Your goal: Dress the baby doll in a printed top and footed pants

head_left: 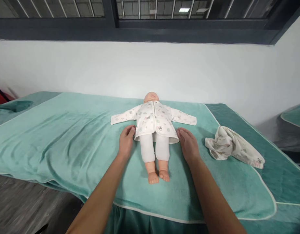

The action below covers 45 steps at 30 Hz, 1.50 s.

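A baby doll (pixel 153 177) lies on its back with its head toward the wall and bare feet toward me. It wears a white patterned baby jacket (pixel 147 118), fastened down the front with sleeves spread wide, and white leggings (pixel 147 148). At the jacket's left hem edge, my left hand (pixel 126 139) is closed, thumb against fingers, on the cloth. My right hand (pixel 188 143) is bent round the hem's right edge, its fingers together; the exact hold is partly hidden. The back hem stretches between both hands.
A crumpled patterned cloth garment (pixel 234 146) lies to the right on the green blanket (pixel 74 136). Behind the bed stands a white wall (pixel 96 68) below a dark-framed barred window (pixel 189 29). Something red and black (pixel 0 96) is at the far left.
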Tool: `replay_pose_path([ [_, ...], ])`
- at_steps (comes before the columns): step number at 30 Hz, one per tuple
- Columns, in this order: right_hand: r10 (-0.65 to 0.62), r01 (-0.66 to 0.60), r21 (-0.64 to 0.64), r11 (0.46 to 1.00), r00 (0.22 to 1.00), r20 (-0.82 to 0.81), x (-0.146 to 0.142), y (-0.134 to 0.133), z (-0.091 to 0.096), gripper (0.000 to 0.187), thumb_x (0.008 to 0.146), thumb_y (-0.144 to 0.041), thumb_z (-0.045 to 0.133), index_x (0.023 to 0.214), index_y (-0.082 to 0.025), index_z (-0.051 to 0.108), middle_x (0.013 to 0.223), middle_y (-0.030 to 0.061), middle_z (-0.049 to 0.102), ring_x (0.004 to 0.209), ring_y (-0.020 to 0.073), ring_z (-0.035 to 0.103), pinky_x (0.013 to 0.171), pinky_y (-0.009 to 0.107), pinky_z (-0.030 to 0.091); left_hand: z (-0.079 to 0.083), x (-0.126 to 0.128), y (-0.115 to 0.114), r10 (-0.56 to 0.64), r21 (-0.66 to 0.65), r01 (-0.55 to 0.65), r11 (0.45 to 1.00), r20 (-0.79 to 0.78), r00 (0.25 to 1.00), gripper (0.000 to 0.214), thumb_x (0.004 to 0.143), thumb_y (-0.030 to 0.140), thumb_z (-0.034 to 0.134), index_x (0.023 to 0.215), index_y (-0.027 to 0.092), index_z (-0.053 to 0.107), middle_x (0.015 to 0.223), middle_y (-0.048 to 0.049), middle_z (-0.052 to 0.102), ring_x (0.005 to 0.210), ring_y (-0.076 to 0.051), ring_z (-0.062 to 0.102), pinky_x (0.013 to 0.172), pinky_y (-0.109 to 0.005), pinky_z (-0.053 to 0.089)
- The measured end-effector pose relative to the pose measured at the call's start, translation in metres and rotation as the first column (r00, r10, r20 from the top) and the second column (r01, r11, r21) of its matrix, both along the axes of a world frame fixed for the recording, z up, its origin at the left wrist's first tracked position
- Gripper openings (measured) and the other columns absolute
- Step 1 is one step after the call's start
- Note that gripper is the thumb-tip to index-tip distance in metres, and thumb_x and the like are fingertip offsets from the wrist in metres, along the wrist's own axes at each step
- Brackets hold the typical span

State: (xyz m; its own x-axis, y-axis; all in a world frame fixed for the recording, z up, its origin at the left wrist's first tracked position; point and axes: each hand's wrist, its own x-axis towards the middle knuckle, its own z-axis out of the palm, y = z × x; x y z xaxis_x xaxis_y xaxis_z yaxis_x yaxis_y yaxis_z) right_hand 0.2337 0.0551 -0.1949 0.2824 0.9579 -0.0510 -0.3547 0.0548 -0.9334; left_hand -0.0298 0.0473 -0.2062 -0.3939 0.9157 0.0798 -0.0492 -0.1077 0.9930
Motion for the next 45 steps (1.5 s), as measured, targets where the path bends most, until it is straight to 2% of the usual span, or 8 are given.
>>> replay_pose_path([
  [4, 0.193, -0.203, -0.126, 0.971, 0.978, -0.085, -0.006, 0.041, 0.015, 0.009, 0.084, -0.03, 0.069, 0.087, -0.022, 0.066, 0.094, 0.0072, 0.079, 0.108, 0.0257, 0.072, 0.098, 0.039, 0.059, 0.008, 0.0, 0.03, -0.236, -0.002, 0.259, 0.966, 0.403, 0.884, 0.039, 0.084, 0.044, 0.073, 0.108, 0.012, 0.072, 0.105, -0.0125, 0.077, 0.1, -0.025, 0.072, 0.089, -0.035, 0.057],
  [8, 0.39, -0.411, -0.144, 0.9, 0.908, -0.153, -0.016, 0.067, 0.018, 0.016, 0.089, -0.032, 0.066, 0.098, -0.019, 0.068, 0.094, 0.0082, 0.08, 0.1, 0.0268, 0.075, 0.085, 0.04, 0.065, 0.012, 0.004, 0.053, -0.355, 0.022, 0.411, 0.911, 0.551, 0.756, 0.036, 0.085, 0.035, 0.075, 0.109, 0.009, 0.073, 0.106, -0.0155, 0.078, 0.102, -0.025, 0.074, 0.093, -0.035, 0.059],
  [11, 0.479, -0.502, -0.09, 0.86, 0.856, -0.195, -0.018, 0.075, 0.012, 0.021, 0.087, -0.029, 0.069, 0.105, -0.02, 0.067, 0.099, 0.0064, 0.08, 0.097, 0.0254, 0.076, 0.081, 0.038, 0.066, 0.012, 0.007, 0.063, -0.363, 0.029, 0.427, 0.904, 0.582, 0.728, 0.036, 0.084, 0.027, 0.075, 0.115, 0.008, 0.072, 0.109, -0.0156, 0.078, 0.101, -0.025, 0.075, 0.094, -0.035, 0.061],
  [20, 0.438, -0.436, 0.057, 0.898, 0.873, -0.215, -0.018, 0.079, 0.005, 0.042, 0.084, -0.017, 0.074, 0.121, -0.027, 0.058, 0.118, 0.0018, 0.076, 0.099, 0.02, 0.076, 0.081, 0.033, 0.066, 0.014, 0.015, 0.082, -0.379, 0.086, 0.43, 0.899, 0.645, 0.664, 0.04, 0.088, 0.019, 0.067, 0.125, 0.007, 0.067, 0.111, -0.0143, 0.078, 0.1, -0.025, 0.076, 0.096, -0.036, 0.062],
  [27, 0.48, -0.514, -0.008, 0.858, 0.806, -0.347, -0.011, 0.078, 0.01, 0.022, 0.095, -0.035, 0.058, 0.112, -0.024, 0.063, 0.112, 0.0049, 0.076, 0.116, 0.024, 0.07, 0.1, 0.044, 0.06, 0.016, 0.018, 0.078, -0.292, 0.053, 0.349, 0.935, 0.672, 0.68, 0.034, 0.091, 0.018, 0.062, 0.123, 0.007, 0.067, 0.112, -0.0156, 0.077, 0.108, -0.026, 0.074, 0.101, -0.04, 0.06],
  [31, 0.344, -0.351, 0.074, 0.934, 0.819, -0.46, 0.001, 0.082, 0.01, 0.017, 0.099, -0.032, 0.048, 0.102, -0.025, 0.063, 0.111, 0.0034, 0.073, 0.119, 0.0188, 0.067, 0.104, 0.041, 0.057, 0.019, 0.006, 0.076, -0.253, 0.056, 0.331, 0.942, 0.766, 0.59, 0.031, 0.096, 0.028, 0.056, 0.12, 0.01, 0.066, 0.118, -0.0174, 0.074, 0.116, -0.028, 0.07, 0.103, -0.044, 0.058],
  [34, 0.203, -0.184, 0.089, 0.979, 0.817, -0.54, 0.011, 0.084, 0.008, 0.013, 0.098, -0.026, 0.048, 0.103, -0.024, 0.06, 0.116, 0.0038, 0.07, 0.118, 0.0155, 0.066, 0.103, 0.037, 0.057, 0.019, -0.007, 0.077, -0.185, 0.085, 0.211, 0.974, 0.834, 0.519, 0.03, 0.098, 0.029, 0.052, 0.122, 0.015, 0.063, 0.127, -0.0174, 0.069, 0.123, -0.027, 0.067, 0.104, -0.044, 0.058],
  [45, -0.047, 0.119, 0.075, 0.99, 0.784, -0.619, 0.046, 0.085, 0.014, 0.026, 0.092, -0.018, 0.048, 0.116, -0.025, 0.054, 0.133, 0.0051, 0.063, 0.122, 0.0145, 0.064, 0.105, 0.041, 0.056, 0.015, -0.048, 0.092, -0.076, 0.058, 0.055, 0.997, 0.902, 0.425, 0.042, 0.106, 0.036, 0.034, 0.137, 0.018, 0.055, 0.15, -0.0201, 0.055, 0.14, -0.027, 0.054, 0.105, -0.044, 0.056],
])
